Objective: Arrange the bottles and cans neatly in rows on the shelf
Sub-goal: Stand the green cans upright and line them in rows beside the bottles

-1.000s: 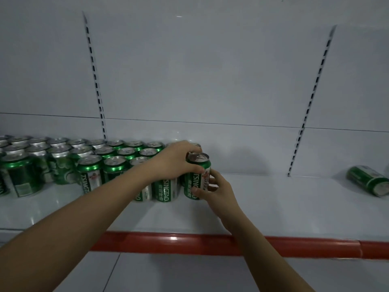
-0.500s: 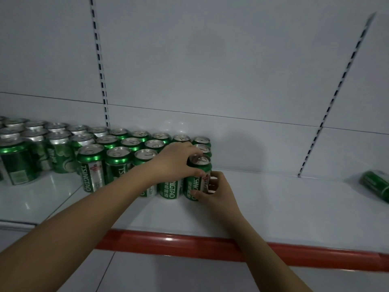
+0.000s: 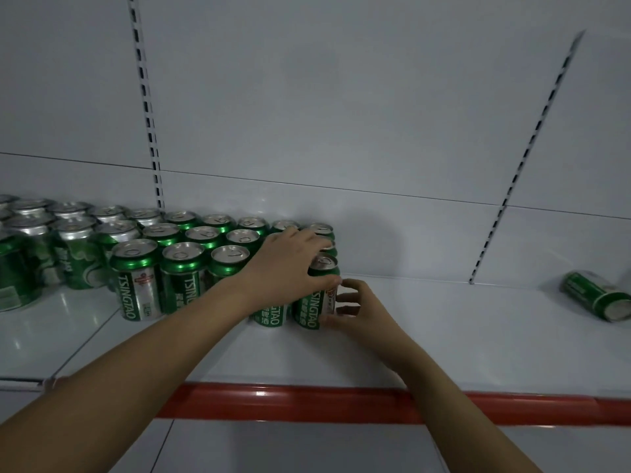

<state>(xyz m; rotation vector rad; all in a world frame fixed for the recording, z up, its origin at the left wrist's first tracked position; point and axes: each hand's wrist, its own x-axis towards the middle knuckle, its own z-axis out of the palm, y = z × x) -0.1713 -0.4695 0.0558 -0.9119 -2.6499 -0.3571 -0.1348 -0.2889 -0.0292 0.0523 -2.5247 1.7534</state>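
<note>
a white shelf [image 3: 444, 336] with a red front strip [image 3: 307, 402] carries a block of green cans [image 3: 191, 240], standing upright in three rows that run from the left edge toward the middle. the front row reads "tsingtao" down the side of each can.

the end can [image 3: 312, 302] stands upright at the right end of the front row, just beside its neighbour [image 3: 271, 314] and touching or nearly touching it. both hands are on this can. the left hand [image 3: 290, 264] comes in over the front row, palm down, its fingers curled over the rim and upper part of the can, grasping it from above. the right hand [image 3: 358, 310] sits low on the shelf at the can's right side, fingers curled toward the label and thumb near the base, pinching the lower part of the can.

far to the right, well apart from the block, a lone can [image 3: 596, 297] lies on its side on the shelf, its end facing forward and right.

behind everything is a plain white back panel [image 3: 341, 114] with two slotted uprights [image 3: 146, 107], one above the cans and one [image 3: 526, 158] farther right.
</note>
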